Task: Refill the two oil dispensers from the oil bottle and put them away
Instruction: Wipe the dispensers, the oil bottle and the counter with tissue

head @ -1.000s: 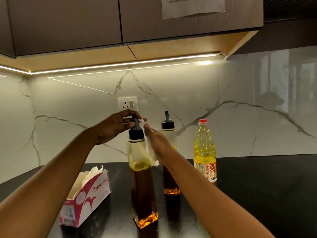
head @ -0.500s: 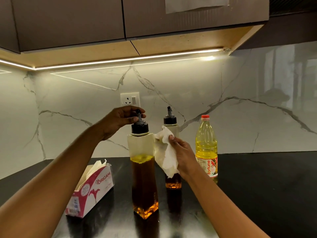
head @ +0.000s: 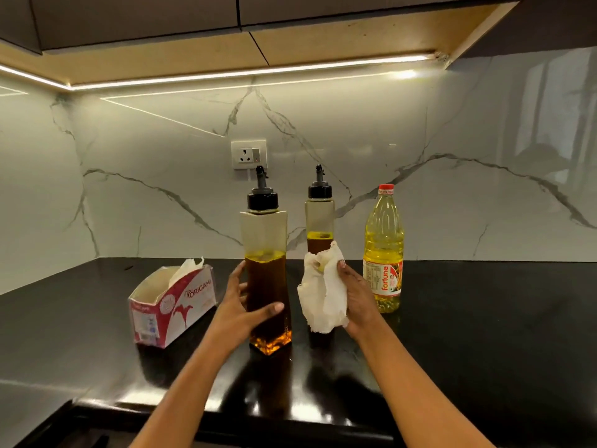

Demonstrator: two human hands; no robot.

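Two square clear oil dispensers with black spout caps stand upright on the black counter. The near dispenser [head: 265,240] is a bit over half full of dark amber oil. My left hand [head: 239,305] grips its lower body, thumb across the front. The far dispenser [head: 319,218] stands behind, its lower half hidden by a crumpled white tissue [head: 321,292] that my right hand [head: 355,294] holds. The yellow oil bottle [head: 383,247] with a red cap stands upright just right of that hand.
An open red and white tissue box [head: 171,305] lies left of the near dispenser. A wall socket [head: 248,154] sits on the marble backsplash behind. Overhead cabinets hang above. The counter's front edge [head: 258,412] runs below my arms.
My left hand came down from the near dispenser's spout cap to grip its lower body. My right hand lowered with the tissue, away from the dispenser's neck.
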